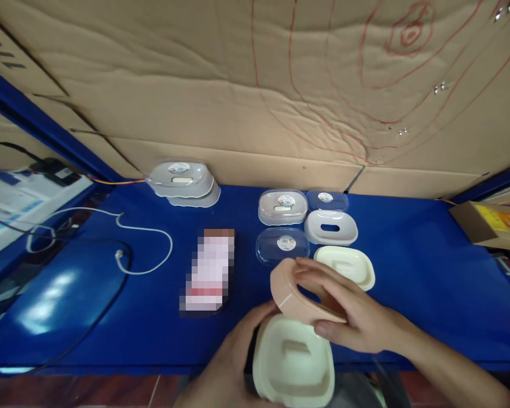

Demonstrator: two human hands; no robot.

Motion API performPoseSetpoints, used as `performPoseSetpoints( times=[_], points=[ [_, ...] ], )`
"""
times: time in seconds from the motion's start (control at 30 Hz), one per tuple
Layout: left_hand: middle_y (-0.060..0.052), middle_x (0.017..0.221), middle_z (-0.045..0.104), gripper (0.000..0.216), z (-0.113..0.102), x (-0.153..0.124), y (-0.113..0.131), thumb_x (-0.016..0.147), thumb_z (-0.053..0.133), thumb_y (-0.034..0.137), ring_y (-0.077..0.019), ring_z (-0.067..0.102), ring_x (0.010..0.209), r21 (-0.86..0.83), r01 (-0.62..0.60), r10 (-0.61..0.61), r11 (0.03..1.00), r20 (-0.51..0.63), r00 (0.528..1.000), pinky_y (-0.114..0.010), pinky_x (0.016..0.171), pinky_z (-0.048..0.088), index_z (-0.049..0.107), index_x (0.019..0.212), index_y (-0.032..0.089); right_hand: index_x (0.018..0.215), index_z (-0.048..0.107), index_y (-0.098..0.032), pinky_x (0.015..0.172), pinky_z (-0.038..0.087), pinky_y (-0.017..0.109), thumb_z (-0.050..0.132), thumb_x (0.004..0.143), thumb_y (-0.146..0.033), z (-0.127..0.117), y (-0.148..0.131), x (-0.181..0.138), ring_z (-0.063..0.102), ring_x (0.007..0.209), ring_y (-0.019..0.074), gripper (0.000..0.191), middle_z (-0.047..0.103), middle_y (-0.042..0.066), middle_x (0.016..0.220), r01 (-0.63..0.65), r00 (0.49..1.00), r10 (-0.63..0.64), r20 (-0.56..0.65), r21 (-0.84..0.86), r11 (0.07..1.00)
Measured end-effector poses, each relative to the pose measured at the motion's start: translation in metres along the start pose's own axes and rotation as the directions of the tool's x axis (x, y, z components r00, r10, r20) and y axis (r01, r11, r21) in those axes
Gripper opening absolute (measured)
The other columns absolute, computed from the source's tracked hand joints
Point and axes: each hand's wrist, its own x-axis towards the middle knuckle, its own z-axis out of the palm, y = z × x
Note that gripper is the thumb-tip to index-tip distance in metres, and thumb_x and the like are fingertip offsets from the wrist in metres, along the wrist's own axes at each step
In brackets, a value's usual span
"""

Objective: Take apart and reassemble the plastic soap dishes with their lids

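Observation:
My right hand (348, 311) is closed around a pink soap-dish tray (287, 289), holding it tilted just above a cream soap-dish base (293, 362). My left hand (225, 362) grips the cream base from its left side at the near edge of the blue table (408, 294). Beyond the hands lie another cream tray (346, 265), a white tray with a slot (330, 226) and a clear lid (281, 245).
A closed clear-lidded box (283, 206) and a small clear lid (327, 199) sit further back. Stacked clear boxes (182, 181) stand at back left. A pixelated flat object (208, 277) lies mid-table, a white cable (144, 249) to the left. Cardboard wall (255, 85) behind.

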Motion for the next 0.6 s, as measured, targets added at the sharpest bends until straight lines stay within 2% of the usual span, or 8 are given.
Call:
performPoseSetpoints(
  times=[0.07, 0.17, 0.27, 0.33, 0.43, 0.6],
  points=[
    [-0.011, 0.148, 0.061, 0.102, 0.000, 0.001, 0.003, 0.074, 0.091, 0.046, -0.0350, 0.062, 0.131, 0.205, -0.179, 0.158, 0.962, 0.112, 0.981, -0.047, 0.112, 0.051, 0.036, 0.158, 0.034, 0.158, 0.041, -0.026, 0.125, 0.039, 0.054, 0.071, 0.096, -0.047, 0.001, 0.005, 0.003, 0.037, 0.156, 0.0339, 0.072, 0.041, 0.014, 0.168, -0.014, 0.999, 0.008, -0.032, -0.168, 0.986],
    [-0.009, 0.145, 0.065, 0.079, 0.003, -0.001, 0.007, 0.085, 0.083, 0.036, -0.0296, 0.060, 0.129, 0.506, -0.376, 0.298, 0.776, 0.232, 0.926, -0.045, 0.119, 0.043, 0.046, 0.154, 0.025, 0.156, 0.047, -0.025, 0.124, 0.040, 0.056, 0.073, 0.094, -0.051, 0.007, 0.012, 0.007, 0.038, 0.155, 0.0354, 0.073, 0.040, 0.013, 0.168, 0.018, 1.000, -0.022, -0.007, -0.389, 0.921],
    [-0.007, 0.149, 0.063, 0.059, 0.008, -0.009, 0.008, 0.095, 0.074, 0.034, -0.0257, 0.059, 0.124, 0.709, -0.426, 0.360, 0.562, 0.253, 0.898, -0.042, 0.116, 0.042, 0.054, 0.149, 0.023, 0.157, 0.047, -0.022, 0.125, 0.039, 0.057, 0.072, 0.091, -0.063, 0.013, 0.017, 0.008, 0.036, 0.156, 0.0358, 0.082, 0.038, 0.014, 0.169, 0.106, 0.994, -0.091, 0.056, -0.481, 0.870],
    [-0.005, 0.149, 0.062, 0.046, 0.010, -0.013, 0.009, 0.098, 0.068, 0.028, -0.0233, 0.059, 0.117, 0.774, -0.433, 0.424, 0.462, 0.236, 0.874, -0.038, 0.109, 0.044, 0.060, 0.143, 0.026, 0.158, 0.046, -0.020, 0.126, 0.038, 0.055, 0.071, 0.090, -0.067, 0.015, 0.020, 0.009, 0.034, 0.157, 0.0349, 0.087, 0.038, 0.014, 0.169, 0.153, 0.988, -0.123, 0.092, -0.491, 0.858],
    [-0.003, 0.145, 0.064, 0.036, 0.012, -0.015, 0.012, 0.099, 0.062, 0.020, -0.0213, 0.058, 0.110, 0.817, -0.412, 0.479, 0.404, 0.195, 0.856, -0.036, 0.102, 0.044, 0.066, 0.133, 0.031, 0.157, 0.048, -0.019, 0.127, 0.036, 0.054, 0.069, 0.092, -0.066, 0.019, 0.021, 0.010, 0.033, 0.158, 0.0334, 0.083, 0.041, 0.015, 0.167, 0.198, 0.980, -0.168, 0.106, -0.480, 0.854],
    [-0.007, 0.137, 0.069, 0.030, 0.012, -0.010, 0.014, 0.101, 0.056, 0.019, -0.0240, 0.057, 0.110, 0.806, -0.404, 0.502, 0.432, 0.158, 0.851, -0.041, 0.104, 0.038, 0.069, 0.127, 0.027, 0.157, 0.046, -0.015, 0.129, 0.034, 0.052, 0.066, 0.098, -0.058, 0.028, 0.022, 0.017, 0.030, 0.159, 0.0310, 0.076, 0.040, 0.017, 0.167, 0.226, 0.974, -0.200, 0.105, -0.448, 0.865]
  ],
)
